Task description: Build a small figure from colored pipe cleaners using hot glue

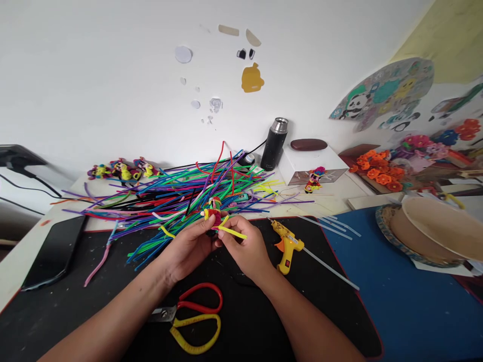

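Above the black mat, my left hand [192,247] is closed around a small pipe-cleaner doll [214,215] in red, yellow and green, held upright. My right hand [245,246] pinches a yellow pipe cleaner [237,233] at the doll's side; one short end sticks up and a longer end points right. Where the yellow piece meets the doll is partly covered by my fingers. Behind both hands spreads a large heap of coloured pipe cleaners [169,188]. Scissors [198,322] with one red and one yellow handle lie on the mat below my hands.
A yellow glue gun [287,246] with a glue stick lies right of my hands, and loose glue sticks [335,227] lie beyond. A phone [55,251] rests at left. A black flask [274,143], a white box [313,163], finished dolls [126,171] and a bowl [445,226] stand around.
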Motion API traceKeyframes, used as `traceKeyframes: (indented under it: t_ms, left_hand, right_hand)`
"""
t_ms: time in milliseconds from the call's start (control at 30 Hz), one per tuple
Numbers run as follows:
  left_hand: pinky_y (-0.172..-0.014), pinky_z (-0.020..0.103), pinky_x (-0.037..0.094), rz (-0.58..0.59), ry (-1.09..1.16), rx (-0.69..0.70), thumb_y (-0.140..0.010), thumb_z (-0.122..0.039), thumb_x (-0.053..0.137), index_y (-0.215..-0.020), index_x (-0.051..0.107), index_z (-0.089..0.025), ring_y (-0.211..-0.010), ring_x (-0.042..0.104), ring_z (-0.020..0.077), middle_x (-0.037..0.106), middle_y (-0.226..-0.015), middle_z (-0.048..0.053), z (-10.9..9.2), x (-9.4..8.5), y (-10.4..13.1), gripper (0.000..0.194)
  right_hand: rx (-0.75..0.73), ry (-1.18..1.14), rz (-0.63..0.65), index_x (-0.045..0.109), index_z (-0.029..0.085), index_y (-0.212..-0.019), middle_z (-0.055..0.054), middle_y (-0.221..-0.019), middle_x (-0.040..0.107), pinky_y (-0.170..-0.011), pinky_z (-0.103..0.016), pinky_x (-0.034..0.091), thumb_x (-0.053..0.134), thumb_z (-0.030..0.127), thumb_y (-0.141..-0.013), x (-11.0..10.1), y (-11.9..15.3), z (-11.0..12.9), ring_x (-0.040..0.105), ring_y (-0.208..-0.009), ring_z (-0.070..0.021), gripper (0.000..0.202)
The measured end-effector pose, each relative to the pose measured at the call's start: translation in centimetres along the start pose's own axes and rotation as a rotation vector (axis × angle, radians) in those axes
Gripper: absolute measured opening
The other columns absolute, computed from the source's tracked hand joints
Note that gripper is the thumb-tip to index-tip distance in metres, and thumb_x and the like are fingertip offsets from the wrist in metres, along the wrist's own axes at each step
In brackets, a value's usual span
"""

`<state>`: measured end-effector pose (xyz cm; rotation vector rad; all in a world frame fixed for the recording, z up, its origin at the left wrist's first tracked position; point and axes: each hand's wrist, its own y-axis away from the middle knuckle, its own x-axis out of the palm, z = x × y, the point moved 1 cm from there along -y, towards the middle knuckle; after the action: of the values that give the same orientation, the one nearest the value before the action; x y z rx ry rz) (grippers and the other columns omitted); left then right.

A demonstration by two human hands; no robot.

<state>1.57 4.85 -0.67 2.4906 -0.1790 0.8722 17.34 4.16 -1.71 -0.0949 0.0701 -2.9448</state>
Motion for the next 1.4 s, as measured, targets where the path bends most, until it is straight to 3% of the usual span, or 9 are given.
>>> traceKeyframes:
  t_ms: [200, 600, 767, 933, 1200, 1400]
  left_hand:
    - [-0.078, 0.031, 0.058, -0.002, -0.017, 0.001, -0.083, -0.034, 0.089, -0.101, 0.081, -0.016, -0.086, 0.067, 0.0205, 0.074, -0.096, 0.009, 0.0, 0.1, 0.1, 0.027]
    - [-0.071, 0.028, 0.055, -0.048, -0.045, 0.056, -0.079, -0.035, 0.093, -0.108, 0.081, -0.018, -0.081, 0.066, 0.0184, 0.075, -0.097, 0.007, 0.0, 0.9, 0.7, 0.036]
    - [-0.075, 0.029, 0.057, -0.04, -0.039, 0.033, -0.077, -0.037, 0.093, -0.109, 0.081, -0.016, -0.086, 0.066, 0.0192, 0.075, -0.099, 0.009, 0.0, 0.8, 0.5, 0.04]
    - [-0.067, 0.026, 0.053, -0.05, -0.023, 0.073, -0.079, -0.035, 0.093, -0.109, 0.08, -0.016, -0.08, 0.064, 0.0166, 0.072, -0.096, 0.007, -0.3, 0.8, 0.5, 0.037]
    - [-0.062, 0.025, 0.045, -0.108, -0.166, 0.22, -0.076, -0.039, 0.095, -0.109, 0.08, -0.017, -0.072, 0.056, 0.0142, 0.065, -0.083, 0.002, -1.3, 0.4, 0.4, 0.042]
    - [-0.064, 0.026, 0.044, -0.104, -0.272, 0.194, -0.075, -0.046, 0.094, -0.098, 0.078, -0.017, -0.074, 0.056, 0.0155, 0.065, -0.085, 0.002, -1.2, 0.5, 0.5, 0.041]
  right_hand:
    - [-0.032, 0.106, -0.031, 0.062, 0.024, -0.086, 0.003, -0.066, 0.067, -0.055, -0.027, 0.048, 0.067, 0.029, -0.089, 0.0, 0.1, 0.4, 0.064, -0.057, -0.0162, 0.008]
    - [-0.036, 0.119, -0.07, 0.061, 0.024, -0.086, 0.008, -0.057, 0.048, -0.053, -0.026, 0.046, 0.065, 0.029, -0.089, 0.2, 0.1, -0.1, 0.052, -0.05, -0.0134, 0.008]
    - [-0.035, 0.093, -0.067, 0.062, 0.024, -0.089, 0.005, -0.062, 0.059, -0.055, -0.027, 0.05, 0.067, 0.029, -0.089, 0.1, 0.1, 0.0, 0.061, -0.054, -0.0155, 0.007]
    - [-0.017, -0.055, -0.002, 0.062, 0.024, -0.092, -0.002, -0.084, 0.072, -0.071, -0.033, 0.059, 0.069, 0.039, -0.093, 0.1, -0.1, 0.1, 0.076, -0.075, -0.0213, 0.016]
    - [-0.063, 0.001, -0.048, 0.063, 0.026, -0.108, -0.002, -0.084, 0.075, -0.061, -0.031, 0.053, 0.071, 0.038, -0.093, -0.4, -0.1, 0.7, 0.071, -0.069, -0.0205, 0.021]
    - [-0.161, 0.103, 0.007, 0.065, 0.026, -0.11, -0.004, -0.097, 0.079, -0.074, -0.033, 0.059, 0.068, 0.03, -0.096, -0.3, 0.3, 0.5, 0.077, -0.082, -0.0222, 0.015]
